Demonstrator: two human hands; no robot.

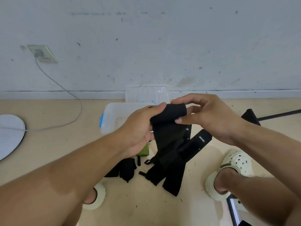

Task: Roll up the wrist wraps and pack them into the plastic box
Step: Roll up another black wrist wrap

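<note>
A black wrist wrap (167,121) is held in the air above the floor, its top end rolled into a short tube and its tail hanging down. My left hand (140,129) grips the roll's left side with the thumb on top. My right hand (206,116) pinches the right end of the roll between thumb and fingers. Beneath them, several more black wraps (177,162) lie flat and overlapping on the floor, one with white lettering. The clear plastic box (112,116) with a blue latch stands open on the floor behind my left hand, its lid (146,93) against the wall.
A small green item (144,150) lies partly under my left hand. Another bundle of black wraps (125,168) sits at lower left. My feet in pale clogs (234,167) flank the pile. A white cable (53,82) runs from a wall socket; a black stand leg (254,116) lies at right.
</note>
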